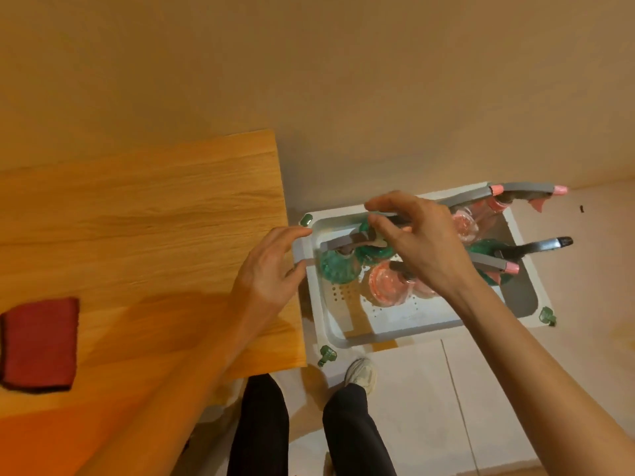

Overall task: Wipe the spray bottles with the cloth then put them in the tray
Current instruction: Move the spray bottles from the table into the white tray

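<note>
A white perforated tray (395,321) sits low on the floor beside the wooden table (154,218). Several green and pink spray bottles with grey heads stand in it. My right hand (422,242) hovers over the tray's middle and pinches the grey head of a green spray bottle (372,252). Another green bottle (335,269) stands just left of it, and a pink bottle (386,283) in front. My left hand (268,269) grips the tray's left rim. The red cloth (39,343) lies folded on the table's near left, away from both hands.
The table's right edge runs close along the tray's left side. Small green feet (326,355) stick out at the tray's corners. My legs and a white shoe (360,372) stand just in front of the tray. A plain wall rises behind.
</note>
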Available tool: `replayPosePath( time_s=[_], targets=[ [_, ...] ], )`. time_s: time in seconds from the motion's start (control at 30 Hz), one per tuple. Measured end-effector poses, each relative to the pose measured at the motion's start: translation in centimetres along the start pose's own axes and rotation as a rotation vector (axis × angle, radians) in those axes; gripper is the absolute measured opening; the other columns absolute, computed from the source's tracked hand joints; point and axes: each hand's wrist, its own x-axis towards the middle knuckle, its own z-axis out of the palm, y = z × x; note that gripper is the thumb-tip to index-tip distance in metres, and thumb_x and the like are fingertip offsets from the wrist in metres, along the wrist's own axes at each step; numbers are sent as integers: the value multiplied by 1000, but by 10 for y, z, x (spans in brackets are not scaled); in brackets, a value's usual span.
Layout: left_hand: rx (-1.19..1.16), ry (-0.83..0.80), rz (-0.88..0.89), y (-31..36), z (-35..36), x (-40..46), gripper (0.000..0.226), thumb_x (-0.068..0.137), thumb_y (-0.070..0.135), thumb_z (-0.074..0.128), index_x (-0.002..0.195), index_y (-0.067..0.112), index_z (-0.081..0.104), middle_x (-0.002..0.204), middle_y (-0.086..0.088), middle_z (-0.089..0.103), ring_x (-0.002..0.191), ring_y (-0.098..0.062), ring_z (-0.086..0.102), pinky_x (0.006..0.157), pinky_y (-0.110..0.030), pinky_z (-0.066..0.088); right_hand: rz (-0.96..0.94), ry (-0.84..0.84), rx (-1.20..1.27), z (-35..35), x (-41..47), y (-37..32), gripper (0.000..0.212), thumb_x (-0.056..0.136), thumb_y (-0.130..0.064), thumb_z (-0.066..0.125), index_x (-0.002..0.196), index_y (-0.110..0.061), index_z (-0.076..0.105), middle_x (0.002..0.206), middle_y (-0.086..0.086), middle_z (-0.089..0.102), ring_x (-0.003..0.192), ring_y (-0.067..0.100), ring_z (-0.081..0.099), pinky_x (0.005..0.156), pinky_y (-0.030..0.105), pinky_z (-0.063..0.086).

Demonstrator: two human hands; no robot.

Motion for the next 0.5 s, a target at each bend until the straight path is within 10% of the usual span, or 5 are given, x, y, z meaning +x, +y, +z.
replayPosePath(
  time_s=[0.17,0.3,0.5],
  targets=[
    [-7,107,-87,-7,-33,-27,45,94,10,68,136,23,60,134,10,54,116,4,47,94,5,27,-75,-141,-16,17,8,-37,20,99,-21,63,116,-18,71,113,-12,66,85,-15,57,75,-1,42],
    [-4,181,-156,-24,-67,-45,44,94,14,69,135,27,61,137,12,53,111,8,47,90,5,28,-154,-236,-75,56,13,-67,20,99,-23,62,116,-19,72,117,-9,70,105,-1,59,97,25,50],
    [10,281,-267,-68,-126,-80,40,95,11,67,133,24,62,141,3,55,118,-2,48,94,-7,29,-237,-399,-123,136,11,-120,22,99,-22,63,119,-21,71,120,-6,71,109,5,61,96,25,47]
  ],
)
